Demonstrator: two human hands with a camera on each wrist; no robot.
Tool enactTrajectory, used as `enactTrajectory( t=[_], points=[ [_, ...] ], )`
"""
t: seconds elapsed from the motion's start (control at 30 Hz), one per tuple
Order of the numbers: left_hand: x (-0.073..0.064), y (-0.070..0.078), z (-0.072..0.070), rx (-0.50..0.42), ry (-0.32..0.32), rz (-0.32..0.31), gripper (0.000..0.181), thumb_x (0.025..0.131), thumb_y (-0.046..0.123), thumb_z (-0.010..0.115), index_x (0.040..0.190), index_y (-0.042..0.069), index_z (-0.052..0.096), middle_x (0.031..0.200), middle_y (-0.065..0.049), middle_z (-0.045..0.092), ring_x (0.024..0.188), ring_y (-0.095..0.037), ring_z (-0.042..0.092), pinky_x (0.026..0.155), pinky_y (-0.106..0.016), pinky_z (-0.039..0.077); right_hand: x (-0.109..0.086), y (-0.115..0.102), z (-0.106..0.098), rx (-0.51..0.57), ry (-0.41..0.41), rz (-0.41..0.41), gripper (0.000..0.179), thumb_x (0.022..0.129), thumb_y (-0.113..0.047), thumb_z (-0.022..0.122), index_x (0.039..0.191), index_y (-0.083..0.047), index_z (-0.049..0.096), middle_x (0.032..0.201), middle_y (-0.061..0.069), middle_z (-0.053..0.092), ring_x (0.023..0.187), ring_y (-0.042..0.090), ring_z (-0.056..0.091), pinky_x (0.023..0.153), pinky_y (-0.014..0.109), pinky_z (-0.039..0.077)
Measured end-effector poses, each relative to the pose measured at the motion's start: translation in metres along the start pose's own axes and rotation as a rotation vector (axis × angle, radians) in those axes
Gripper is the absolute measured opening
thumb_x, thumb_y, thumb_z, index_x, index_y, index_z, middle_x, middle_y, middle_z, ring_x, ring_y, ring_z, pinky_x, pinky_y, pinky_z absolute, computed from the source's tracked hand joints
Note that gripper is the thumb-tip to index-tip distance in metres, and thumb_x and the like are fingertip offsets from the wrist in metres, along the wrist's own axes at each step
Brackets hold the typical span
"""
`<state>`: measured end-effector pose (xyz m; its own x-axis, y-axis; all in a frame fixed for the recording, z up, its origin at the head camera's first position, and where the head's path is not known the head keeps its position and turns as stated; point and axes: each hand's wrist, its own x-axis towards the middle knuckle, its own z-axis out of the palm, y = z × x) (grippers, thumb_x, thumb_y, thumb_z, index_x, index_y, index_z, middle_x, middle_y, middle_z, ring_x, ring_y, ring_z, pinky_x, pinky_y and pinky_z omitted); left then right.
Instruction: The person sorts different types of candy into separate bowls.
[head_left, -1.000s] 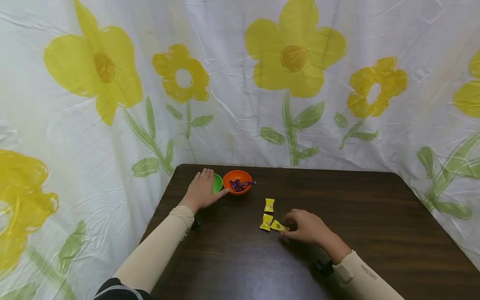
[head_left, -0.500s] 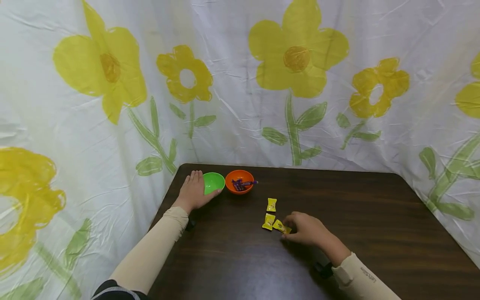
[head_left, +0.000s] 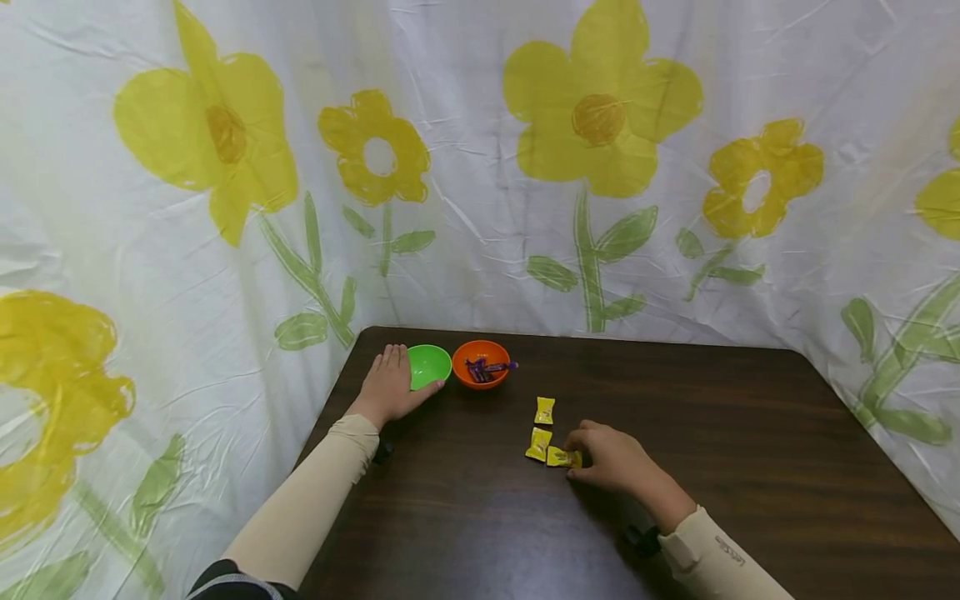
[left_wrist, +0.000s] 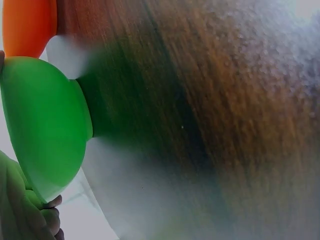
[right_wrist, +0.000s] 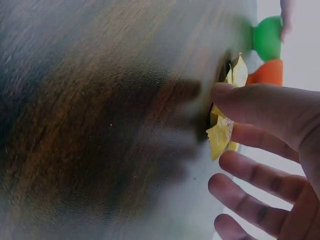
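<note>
In the head view my left hand [head_left: 386, 387] lies along the left side of the green bowl [head_left: 431, 367], fingers straight and thumb stretched along the near rim. The left wrist view shows fingertips at the far side of this bowl. My right hand [head_left: 615, 458] pinches one end of a yellow-wrapped candy [head_left: 558, 457] between thumb and forefinger, low over the table. The right wrist view shows the other fingers spread loosely, with yellow wrapper [right_wrist: 218, 137] behind the thumb. Another yellow candy [head_left: 538, 443] lies just left of the pinched one, and a third yellow candy [head_left: 544, 410] lies beyond it.
An orange bowl [head_left: 459, 373] with several purple-wrapped candies [head_left: 480, 370] stands beside the green bowl, one candy poking over its rim. The dark wooden table [head_left: 712, 400] ends at a white curtain [head_left: 465, 275] printed with yellow flowers.
My left hand has slid left from over the green bowl to its side, uncovering the inside. The pinched candy has turned from slanted to nearly level. The head view has shifted slightly.
</note>
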<state>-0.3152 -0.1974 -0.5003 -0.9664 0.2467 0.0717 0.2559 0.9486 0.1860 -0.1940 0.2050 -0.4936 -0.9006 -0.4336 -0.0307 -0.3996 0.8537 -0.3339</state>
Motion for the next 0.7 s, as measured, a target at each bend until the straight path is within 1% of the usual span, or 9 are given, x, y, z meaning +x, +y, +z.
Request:
enactTrajectory(
  t=[0.17, 0.3, 0.53, 0.7],
  points=[
    [0.0013, 0.0008, 0.0031, 0.013, 0.006, -0.014, 0.113, 0.1, 0.073, 0.048, 0.16, -0.019, 0.024, 0.168, -0.038, 0.027, 0.16, -0.052, 0.024, 0.132, -0.059, 0.021, 0.0016, -0.0002, 0.0018, -0.011, -0.007, -0.012, 0.029, 0.086, -0.027, 0.09, 0.112, -0.018, 0.079, 0.103, -0.004, 0.065, 0.082, 0.011, 0.062, 0.066, 0.031, 0.052],
    [0.0012, 0.0013, 0.0058, 0.022, -0.003, -0.024, 0.114, 0.1, 0.075, 0.046, 0.161, -0.018, 0.022, 0.168, -0.038, 0.025, 0.16, -0.052, 0.022, 0.133, -0.058, 0.019, 0.003, -0.0021, 0.0021, -0.021, -0.013, -0.025, 0.028, 0.087, -0.026, 0.089, 0.111, -0.018, 0.078, 0.102, -0.005, 0.065, 0.083, 0.011, 0.063, 0.067, 0.031, 0.053],
    [-0.0015, 0.0049, 0.004, 0.017, -0.015, -0.036, 0.111, 0.101, 0.073, 0.045, 0.161, -0.018, 0.02, 0.169, -0.038, 0.024, 0.161, -0.052, 0.019, 0.133, -0.059, 0.018, 0.0039, -0.0029, 0.0028, -0.04, 0.019, -0.092, 0.022, 0.088, -0.019, 0.088, 0.108, -0.019, 0.079, 0.099, -0.005, 0.064, 0.079, 0.009, 0.061, 0.063, 0.027, 0.05],
    [-0.003, 0.0059, 0.0039, 0.02, -0.002, -0.033, 0.11, 0.102, 0.071, 0.047, 0.161, -0.018, 0.021, 0.168, -0.038, 0.025, 0.161, -0.052, 0.02, 0.132, -0.06, 0.019, 0.0044, -0.0021, 0.0042, -0.039, 0.017, -0.1, 0.019, 0.089, -0.018, 0.087, 0.105, -0.02, 0.078, 0.099, -0.006, 0.065, 0.079, 0.009, 0.062, 0.062, 0.026, 0.05]
  ],
)
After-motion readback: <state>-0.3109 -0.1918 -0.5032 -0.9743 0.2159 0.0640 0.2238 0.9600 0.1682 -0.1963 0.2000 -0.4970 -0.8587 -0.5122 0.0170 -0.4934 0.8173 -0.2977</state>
